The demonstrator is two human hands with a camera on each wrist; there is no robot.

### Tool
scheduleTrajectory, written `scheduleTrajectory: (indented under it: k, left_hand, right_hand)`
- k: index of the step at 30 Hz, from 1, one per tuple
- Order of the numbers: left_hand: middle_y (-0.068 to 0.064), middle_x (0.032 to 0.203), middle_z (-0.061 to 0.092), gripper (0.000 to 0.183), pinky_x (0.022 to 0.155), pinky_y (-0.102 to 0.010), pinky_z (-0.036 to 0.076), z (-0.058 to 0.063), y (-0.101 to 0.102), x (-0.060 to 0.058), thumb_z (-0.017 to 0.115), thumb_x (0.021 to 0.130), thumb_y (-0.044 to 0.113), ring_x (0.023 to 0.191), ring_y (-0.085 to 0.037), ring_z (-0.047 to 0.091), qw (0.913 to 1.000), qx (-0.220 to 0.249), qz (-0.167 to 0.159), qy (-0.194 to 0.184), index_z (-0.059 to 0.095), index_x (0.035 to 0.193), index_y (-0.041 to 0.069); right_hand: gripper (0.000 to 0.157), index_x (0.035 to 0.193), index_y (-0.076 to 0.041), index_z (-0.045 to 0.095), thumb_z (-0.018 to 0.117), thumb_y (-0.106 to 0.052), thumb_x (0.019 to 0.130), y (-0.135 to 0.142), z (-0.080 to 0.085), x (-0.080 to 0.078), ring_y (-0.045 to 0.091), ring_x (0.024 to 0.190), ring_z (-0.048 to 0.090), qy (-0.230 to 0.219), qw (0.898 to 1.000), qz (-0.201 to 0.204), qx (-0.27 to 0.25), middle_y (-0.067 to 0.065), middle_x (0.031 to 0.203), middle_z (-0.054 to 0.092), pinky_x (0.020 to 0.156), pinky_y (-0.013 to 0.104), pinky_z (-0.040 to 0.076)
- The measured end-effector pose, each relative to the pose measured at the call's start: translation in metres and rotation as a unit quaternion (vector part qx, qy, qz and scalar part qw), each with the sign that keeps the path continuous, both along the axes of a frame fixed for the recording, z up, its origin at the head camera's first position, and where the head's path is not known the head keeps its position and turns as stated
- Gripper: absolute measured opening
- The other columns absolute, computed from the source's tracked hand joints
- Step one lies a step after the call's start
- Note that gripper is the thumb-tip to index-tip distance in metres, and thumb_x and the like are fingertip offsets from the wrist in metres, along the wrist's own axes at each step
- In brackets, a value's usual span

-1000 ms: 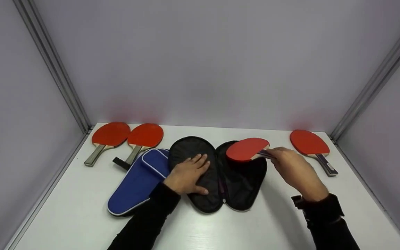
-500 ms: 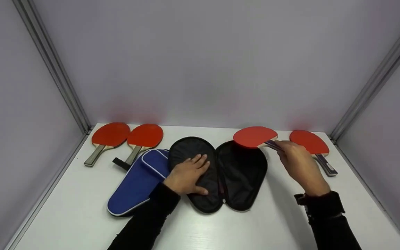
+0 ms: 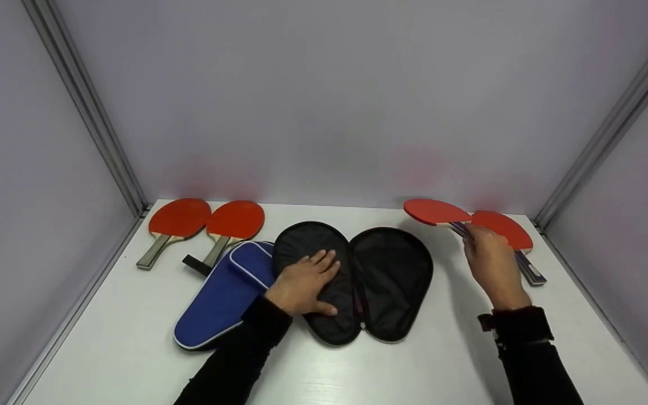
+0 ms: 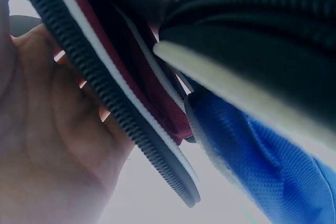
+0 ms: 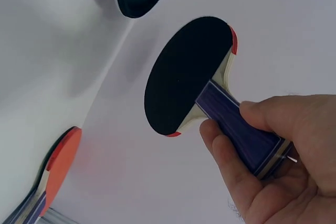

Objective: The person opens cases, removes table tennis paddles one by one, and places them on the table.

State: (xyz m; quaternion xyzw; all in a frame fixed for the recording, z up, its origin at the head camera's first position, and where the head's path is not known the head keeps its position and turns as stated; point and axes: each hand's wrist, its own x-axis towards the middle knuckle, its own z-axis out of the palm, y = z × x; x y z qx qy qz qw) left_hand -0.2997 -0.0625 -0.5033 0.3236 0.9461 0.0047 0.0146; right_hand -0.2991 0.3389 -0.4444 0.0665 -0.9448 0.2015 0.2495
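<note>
My right hand (image 3: 493, 264) grips a table tennis bat (image 3: 435, 211) by its purple handle, holding it above the table's back right. The bat's red face is up; its black underside (image 5: 184, 80) shows in the right wrist view. My left hand (image 3: 304, 282) rests with fingers spread on the left half of an unzipped bat case (image 3: 332, 332), which lies spread with its black lining up. Its right half (image 3: 394, 281) has nothing on its lining. In the left wrist view the case's zip edge (image 4: 113, 98) crosses in front of the fingers.
A blue bat case (image 3: 217, 304) with white piping lies left of the black-lined one. Two red bats (image 3: 180, 217) lie at the back left, one partly covered by the blue case. Another red bat (image 3: 504, 230) lies behind my right hand. Walls enclose the table.
My right hand has lifted the bat from above the case's right half and carried it back and to the right. The left hand and the cases have stayed put.
</note>
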Motion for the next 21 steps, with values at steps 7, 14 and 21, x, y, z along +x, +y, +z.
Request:
scheduleTrajectory:
  k: [7, 14, 21]
  left_hand:
    - [-0.013, 0.194, 0.036, 0.105, 0.146, -0.049, 0.040, 0.000, 0.000, 0.000, 0.085, 0.102, 0.066, 0.181, -0.032, 0.036, 1.0000, -0.002, 0.000, 0.003, 0.045, 0.181, 0.010]
    - [-0.013, 0.195, 0.033, 0.105, 0.147, -0.049, 0.039, -0.002, 0.000, -0.001, 0.084, 0.103, 0.067, 0.182, -0.031, 0.034, 1.0000, -0.002, 0.004, -0.002, 0.043, 0.182, 0.011]
    - [-0.012, 0.195, 0.033, 0.105, 0.147, -0.048, 0.039, -0.001, 0.000, -0.001, 0.083, 0.103, 0.067, 0.183, -0.031, 0.034, 1.0000, -0.005, 0.003, -0.002, 0.043, 0.183, 0.011]
  right_hand:
    - [0.015, 0.119, 0.009, 0.077, 0.067, 0.006, 0.108, 0.009, -0.011, -0.008, 0.060, 0.104, 0.079, -0.034, 0.999, -0.036, 0.001, 0.037, 0.109, 0.080, 0.089, 0.077, 0.063]
    - [0.013, 0.115, 0.007, 0.079, 0.069, 0.005, 0.108, 0.014, -0.023, -0.014, 0.058, 0.097, 0.080, -0.033, 0.998, -0.054, -0.011, 0.036, 0.107, 0.081, 0.081, 0.075, 0.063]
    - [0.021, 0.125, 0.007, 0.082, 0.071, 0.004, 0.108, 0.011, -0.032, -0.016, 0.060, 0.102, 0.082, -0.051, 0.996, -0.070, -0.017, 0.036, 0.112, 0.083, 0.083, 0.075, 0.066]
